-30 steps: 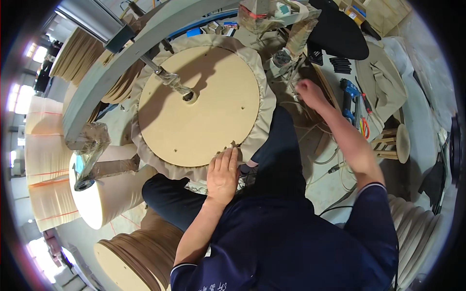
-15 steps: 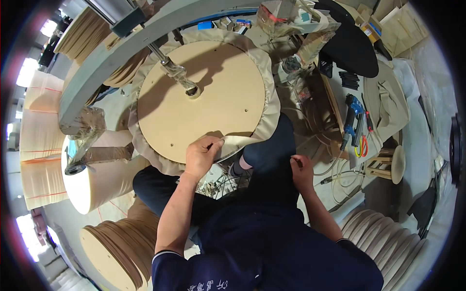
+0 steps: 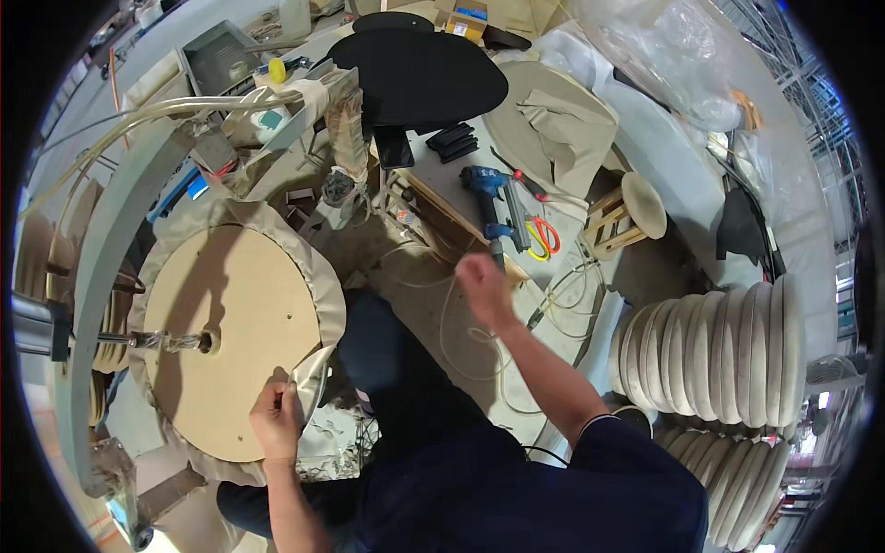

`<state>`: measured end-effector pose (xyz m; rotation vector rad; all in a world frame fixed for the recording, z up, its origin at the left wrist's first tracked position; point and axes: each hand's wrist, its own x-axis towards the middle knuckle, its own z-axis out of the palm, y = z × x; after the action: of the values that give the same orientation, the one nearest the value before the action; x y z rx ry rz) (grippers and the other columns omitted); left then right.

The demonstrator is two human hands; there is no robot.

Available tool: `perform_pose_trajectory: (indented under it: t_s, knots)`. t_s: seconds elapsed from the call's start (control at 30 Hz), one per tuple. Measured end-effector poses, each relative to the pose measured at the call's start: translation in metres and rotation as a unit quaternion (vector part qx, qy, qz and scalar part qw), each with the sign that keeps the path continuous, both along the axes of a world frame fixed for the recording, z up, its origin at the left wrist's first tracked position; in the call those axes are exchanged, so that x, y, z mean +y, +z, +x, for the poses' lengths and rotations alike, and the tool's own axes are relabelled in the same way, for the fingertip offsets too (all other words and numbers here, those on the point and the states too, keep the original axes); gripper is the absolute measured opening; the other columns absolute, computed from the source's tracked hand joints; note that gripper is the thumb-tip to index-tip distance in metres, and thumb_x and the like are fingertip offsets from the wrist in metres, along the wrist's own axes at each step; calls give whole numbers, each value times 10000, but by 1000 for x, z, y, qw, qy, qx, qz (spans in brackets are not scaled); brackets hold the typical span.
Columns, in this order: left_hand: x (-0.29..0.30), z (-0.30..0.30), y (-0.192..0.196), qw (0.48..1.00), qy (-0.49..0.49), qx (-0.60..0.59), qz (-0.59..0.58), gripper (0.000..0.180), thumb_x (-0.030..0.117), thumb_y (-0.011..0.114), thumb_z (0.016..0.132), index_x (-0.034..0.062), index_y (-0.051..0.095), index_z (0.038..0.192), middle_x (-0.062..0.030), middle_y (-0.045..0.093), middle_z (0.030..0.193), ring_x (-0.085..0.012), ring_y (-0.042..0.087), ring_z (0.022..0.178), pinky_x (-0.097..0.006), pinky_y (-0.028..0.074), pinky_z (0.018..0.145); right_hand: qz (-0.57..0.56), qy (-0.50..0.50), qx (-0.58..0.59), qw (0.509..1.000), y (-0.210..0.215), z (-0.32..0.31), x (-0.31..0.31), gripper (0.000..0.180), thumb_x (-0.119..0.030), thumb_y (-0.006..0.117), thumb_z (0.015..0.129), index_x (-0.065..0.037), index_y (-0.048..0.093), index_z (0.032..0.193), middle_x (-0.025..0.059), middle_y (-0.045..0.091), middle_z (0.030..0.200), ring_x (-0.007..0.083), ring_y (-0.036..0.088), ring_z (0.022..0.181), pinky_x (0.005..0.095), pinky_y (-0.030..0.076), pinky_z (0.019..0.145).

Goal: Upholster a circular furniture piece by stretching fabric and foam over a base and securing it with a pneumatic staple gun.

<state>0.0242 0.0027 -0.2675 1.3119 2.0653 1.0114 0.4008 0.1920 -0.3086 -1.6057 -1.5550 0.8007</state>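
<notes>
Okay, left hand (image 3: 277, 419) fingers pinched on loose beige fabric edging (image 3: 313, 369), lower-right rim of round tan wooden disc (image 3: 253, 309); right hand (image 3: 484, 288) fingers curled, contents unclear, nearer blue-and-silver pneumatic stapler (image 3: 489, 205), upper-right of disc, long axis running roughly handward.

You can read no text, number or sign in this view. On the blue, pistol-shaped tool with the long grey metal magazine (image 3: 482, 182), you see small pale marks, too small to make out. On the yellow-brown cardboard box with blue contents (image 3: 466, 29), you see a small pale patch; you cannot tell whether it carries print.
</notes>
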Motion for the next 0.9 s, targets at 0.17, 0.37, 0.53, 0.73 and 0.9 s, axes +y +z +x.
perform_pose_trajectory:
  t_s: [0.17,0.37,0.53,0.73,0.9]
  knots:
    - [17,-4,-7,995,44,-45,-75,127,111,739,906,-4,687,898,-70,678,751,-120,592,691,-308,509,678,89,-54,-201,974,-7,63,120,506,-324,754,845,30,604,1175,261,654,1128,467,613,1065,515,476,911]
    - [26,0,0,988,78,-98,-93,160,184,754,897,36,693,897,-56,668,715,-129,582,631,-303,487,625,-26,-30,-345,938,-2,48,157,648,-373,731,814,108,547,1208,352,641,1198,513,599,1164,528,493,1006]
    - [26,4,7,980,105,-143,-89,167,194,760,891,44,686,879,-33,646,698,-121,545,615,-304,469,607,-23,62,-412,909,-18,86,205,412,-271,682,821,86,606,1012,290,706,959,468,700,882,499,566,791]
    - [26,-4,8,982,84,-127,-110,175,196,748,880,44,664,857,-54,649,706,-161,588,637,-327,488,625,-167,21,29,985,59,47,145,188,-186,706,894,-68,607,787,13,550,595,137,526,462,307,429,457]
    - [31,-5,-2,987,58,-115,-97,185,230,725,896,53,670,890,-86,667,731,-229,631,685,-356,513,690,-215,245,66,943,98,-29,31,172,-221,730,929,-60,672,937,-4,616,655,90,567,515,272,444,479]
